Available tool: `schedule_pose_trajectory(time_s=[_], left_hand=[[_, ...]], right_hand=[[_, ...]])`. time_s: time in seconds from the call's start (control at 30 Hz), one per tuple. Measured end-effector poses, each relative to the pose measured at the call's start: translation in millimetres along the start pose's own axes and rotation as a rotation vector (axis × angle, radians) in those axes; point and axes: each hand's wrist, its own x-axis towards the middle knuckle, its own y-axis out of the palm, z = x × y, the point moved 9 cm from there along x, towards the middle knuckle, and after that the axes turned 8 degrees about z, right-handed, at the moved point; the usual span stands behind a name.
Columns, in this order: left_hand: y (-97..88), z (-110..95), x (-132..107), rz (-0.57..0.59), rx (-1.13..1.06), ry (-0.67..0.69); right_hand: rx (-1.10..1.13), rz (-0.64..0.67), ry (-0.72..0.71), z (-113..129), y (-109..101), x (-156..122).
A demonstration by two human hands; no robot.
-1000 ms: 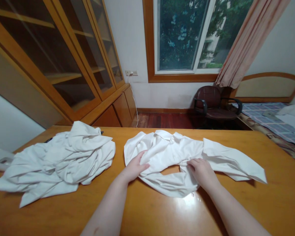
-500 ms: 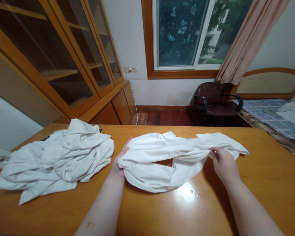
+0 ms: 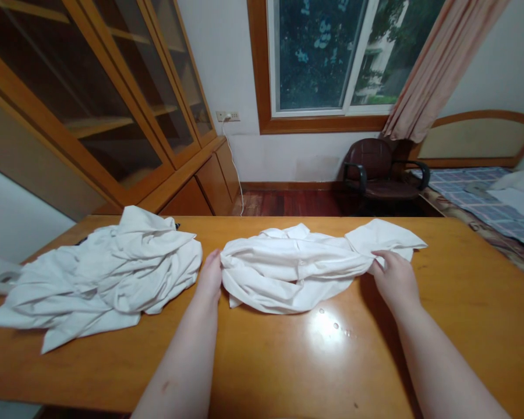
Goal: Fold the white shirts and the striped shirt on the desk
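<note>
A bunched white garment (image 3: 288, 265), perhaps a shirt, stretches from side to side over the middle of the table. My left hand (image 3: 210, 277) grips its left end, the thumb on top and the other fingers mostly hidden behind. At the right, my right hand (image 3: 395, 281) pinches the front edge between thumb and fingers. Beyond that pinch a flap of the same cloth spreads out to the right. The garment's folds hang together, with a small stand-up fold at its back edge.
A crumpled heap of white cloth (image 3: 109, 273) lies on the wooden table (image 3: 262, 361) at the left, beside a white slotted object (image 3: 0, 274). Past the far edge stand a glass-doored cabinet (image 3: 126, 116), an armchair (image 3: 373, 169) and a bed (image 3: 484, 186).
The garment has moved away from me toward the far edge, and the gap between its folds has nearly closed. My left thumb has come over its left end; my right hand keeps its pinch.
</note>
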Motion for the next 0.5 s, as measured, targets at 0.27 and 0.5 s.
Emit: schedule_pose_trajectory(time_s=[0.27, 0.5], left_hand=[[28.7, -82.2, -67.9, -0.019, 0.706, 0.646], [136.5, -35.2, -144.6, 1.006, 1.179, 0.821]], right_hand=[[0.156, 0.085, -0.314, 61.3, 0.7, -20.9], [0.177, 0.350, -0.410, 84.9, 31.7, -35.7]])
